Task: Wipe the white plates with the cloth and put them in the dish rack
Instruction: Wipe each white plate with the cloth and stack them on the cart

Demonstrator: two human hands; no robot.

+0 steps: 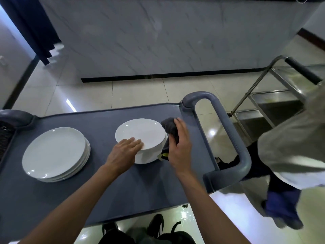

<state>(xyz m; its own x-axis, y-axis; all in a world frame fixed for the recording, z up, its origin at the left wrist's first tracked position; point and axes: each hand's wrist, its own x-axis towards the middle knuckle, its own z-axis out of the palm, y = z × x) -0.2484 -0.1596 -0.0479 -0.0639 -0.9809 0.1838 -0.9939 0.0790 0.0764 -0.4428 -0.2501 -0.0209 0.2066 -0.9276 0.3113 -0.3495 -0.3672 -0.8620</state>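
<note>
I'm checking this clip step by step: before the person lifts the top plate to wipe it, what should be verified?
1. Cloth in hand: the right hand grips the dark cloth. Ok.
2. Left hand on the top plate: fingers lie flat on its near rim, not yet gripping. Not ok.
3. Plate free: nothing lies on it. Ok.
4. Second stack of plates sits apart. Ok.
5. Dish rack: only a dark grid at the left edge. Cannot tell.

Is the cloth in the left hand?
No, the right hand holds the dark cloth; the left hand rests on a plate.
</note>
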